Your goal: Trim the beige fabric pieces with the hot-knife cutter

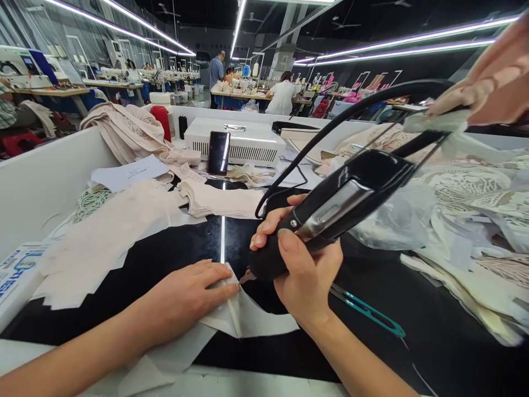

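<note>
My right hand is wrapped round a black handheld electric hot knife with a metal strip along its body. Its small blade points down and left, its tip close to my left fingertips and the fabric edge. My left hand lies flat with fingers stretched out, pressing a pale fabric piece on the black table surface. Part of that fabric is hidden under the palm. Right of my right wrist lies a teal thread snip. A black cord loops above the tool.
Another person's hand reaches in at upper right, near the cord. Stacked pale fabric pieces and a larger pale piece lie ahead and left. A phone leans on a white vented box. Bagged lace fills the right.
</note>
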`<action>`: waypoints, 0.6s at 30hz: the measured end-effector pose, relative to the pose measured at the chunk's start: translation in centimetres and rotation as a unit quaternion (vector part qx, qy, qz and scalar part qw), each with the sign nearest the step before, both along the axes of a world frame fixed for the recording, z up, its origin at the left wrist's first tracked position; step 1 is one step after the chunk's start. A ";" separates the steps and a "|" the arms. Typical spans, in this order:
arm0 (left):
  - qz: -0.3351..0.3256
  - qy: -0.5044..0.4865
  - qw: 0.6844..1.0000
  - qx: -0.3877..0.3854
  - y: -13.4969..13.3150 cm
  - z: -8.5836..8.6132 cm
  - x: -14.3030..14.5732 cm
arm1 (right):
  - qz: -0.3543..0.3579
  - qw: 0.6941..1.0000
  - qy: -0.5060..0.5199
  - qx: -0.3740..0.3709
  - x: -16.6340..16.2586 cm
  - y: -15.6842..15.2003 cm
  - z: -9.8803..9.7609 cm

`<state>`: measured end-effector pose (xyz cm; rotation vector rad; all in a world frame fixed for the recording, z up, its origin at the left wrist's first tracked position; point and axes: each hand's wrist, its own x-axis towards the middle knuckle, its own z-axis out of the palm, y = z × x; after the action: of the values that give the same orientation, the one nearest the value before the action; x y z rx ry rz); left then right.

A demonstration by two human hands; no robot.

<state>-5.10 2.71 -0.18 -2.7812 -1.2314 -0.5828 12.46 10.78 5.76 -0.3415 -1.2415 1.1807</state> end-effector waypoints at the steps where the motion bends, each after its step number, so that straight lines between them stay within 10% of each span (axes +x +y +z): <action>1: -0.002 0.003 1.000 -0.004 0.0 0.0 -0.1 | -0.002 1.000 0.000 -0.002 0.1 0.0 0.1; 18: -0.025 -0.020 0.999 -0.041 -0.3 1.1 1.5 | -0.019 1.000 0.000 -0.018 1.3 -0.9 0.8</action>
<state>-3.57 2.42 0.96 -2.8894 -1.2227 -0.6073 13.72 9.83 6.51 -0.3909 -1.2087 1.1712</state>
